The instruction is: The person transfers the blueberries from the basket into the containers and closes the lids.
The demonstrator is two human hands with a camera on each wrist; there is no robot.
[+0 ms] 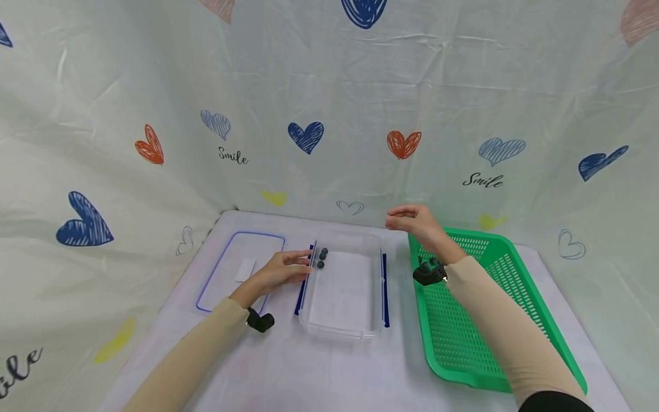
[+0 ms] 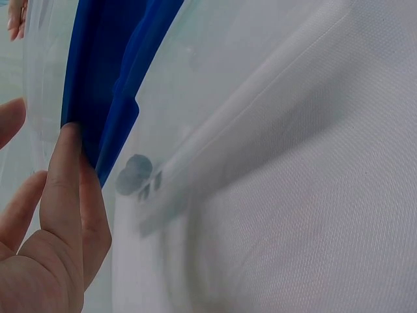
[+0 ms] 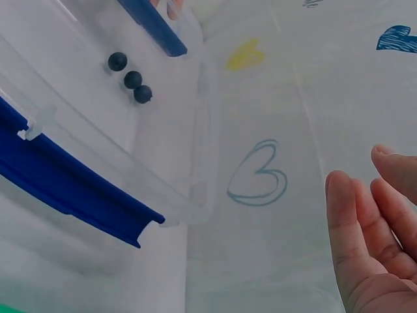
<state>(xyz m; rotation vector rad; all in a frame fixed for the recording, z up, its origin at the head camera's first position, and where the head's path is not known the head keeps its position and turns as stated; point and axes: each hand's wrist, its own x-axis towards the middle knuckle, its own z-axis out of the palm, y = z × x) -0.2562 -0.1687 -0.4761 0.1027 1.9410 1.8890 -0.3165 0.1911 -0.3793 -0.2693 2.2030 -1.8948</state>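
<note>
A clear plastic box [image 1: 350, 297] with blue side flaps stands on the table in the head view. Three small dark balls [image 3: 133, 79], like blueberries, lie inside it near its left wall. My left hand [image 1: 283, 269] is at that wall; in the left wrist view its fingertips touch the lower edge of the left blue flap [image 2: 98, 78], with the thumb apart. My right hand [image 1: 417, 222] hovers beyond the box's far right corner, fingers loosely bent and nothing held. The other blue flap [image 3: 71, 182] hangs down along the box's right side.
A flat clear lid [image 1: 221, 280] with a blue rim lies left of the box, a white label [image 1: 245, 270] on it. On the right is a green slotted basket [image 1: 458, 320], partly under my right forearm. A heart-printed sheet [image 1: 350, 171] hangs behind the table.
</note>
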